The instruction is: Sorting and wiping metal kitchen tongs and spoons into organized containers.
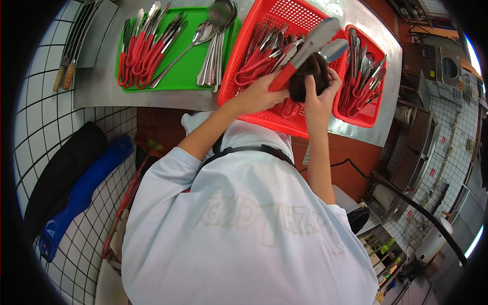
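My left hand (263, 93) is closed on the red handle of metal serving tongs (305, 49), whose jaws point up and to the right. In my right hand (320, 87) is a dark brown cloth (309, 76), pressed against the tongs; it hides part of them. Both hands are above a large red perforated plastic basket (238, 57) that holds many red-handled tongs (263, 53). Right of it stands a smaller red basket (338, 110) with more red-handled tongs (358, 76) in it. On a green tray (183, 70) to the left lie red-handled tongs (146, 57) and several metal serving spoons (211, 57).
Everything rests on a stainless steel table (95, 89). Long skewers with wooden handles (69, 76) lie at its far left end. Below, black and blue covers (91, 183) hang by the tiled wall. A black cable (404, 198) runs at the right.
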Tool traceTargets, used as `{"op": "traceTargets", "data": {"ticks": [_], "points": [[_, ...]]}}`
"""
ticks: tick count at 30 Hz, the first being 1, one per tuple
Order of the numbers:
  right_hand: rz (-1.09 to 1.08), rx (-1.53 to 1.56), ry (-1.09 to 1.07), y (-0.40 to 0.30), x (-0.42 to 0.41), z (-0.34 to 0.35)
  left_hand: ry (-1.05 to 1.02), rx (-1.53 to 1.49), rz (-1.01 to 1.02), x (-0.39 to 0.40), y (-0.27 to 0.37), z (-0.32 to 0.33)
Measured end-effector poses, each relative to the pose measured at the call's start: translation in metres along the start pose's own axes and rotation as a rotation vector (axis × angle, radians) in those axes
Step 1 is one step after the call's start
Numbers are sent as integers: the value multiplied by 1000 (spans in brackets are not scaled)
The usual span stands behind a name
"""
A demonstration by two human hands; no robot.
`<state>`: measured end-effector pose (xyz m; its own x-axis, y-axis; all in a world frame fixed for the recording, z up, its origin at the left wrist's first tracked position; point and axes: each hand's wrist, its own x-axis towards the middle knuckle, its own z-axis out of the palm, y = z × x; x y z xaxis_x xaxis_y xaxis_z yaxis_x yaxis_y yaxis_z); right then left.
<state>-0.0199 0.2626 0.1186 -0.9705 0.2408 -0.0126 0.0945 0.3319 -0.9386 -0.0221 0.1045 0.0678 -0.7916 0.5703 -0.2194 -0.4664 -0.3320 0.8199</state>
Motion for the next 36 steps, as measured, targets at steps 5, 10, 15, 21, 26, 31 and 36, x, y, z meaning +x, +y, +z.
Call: {"op": "traceTargets", "data": {"ticks": [5, 10, 15, 21, 26, 31, 36], "points": [[-127, -131, -13, -14, -4, 8, 67, 397, 197, -2, -7, 12], [-48, -16, 59, 1, -2, 5, 101, 509, 240, -13, 0, 22], [-76, 90, 154, 1, 9, -4, 19, 570, 18, -16, 5, 25], [-169, 66, 244, -10, 27, -15, -1, 482, 115, -11, 4, 26], [-105, 82, 216, -14, 30, -23, -10, 440, 67, -13, 5, 32], [-116, -62, 136, -20, 35, -34, -5, 435, 84, -16, 5, 27], [29, 294, -116, -22, 33, -38, 8, 323, 142, -17, 5, 28]]}}
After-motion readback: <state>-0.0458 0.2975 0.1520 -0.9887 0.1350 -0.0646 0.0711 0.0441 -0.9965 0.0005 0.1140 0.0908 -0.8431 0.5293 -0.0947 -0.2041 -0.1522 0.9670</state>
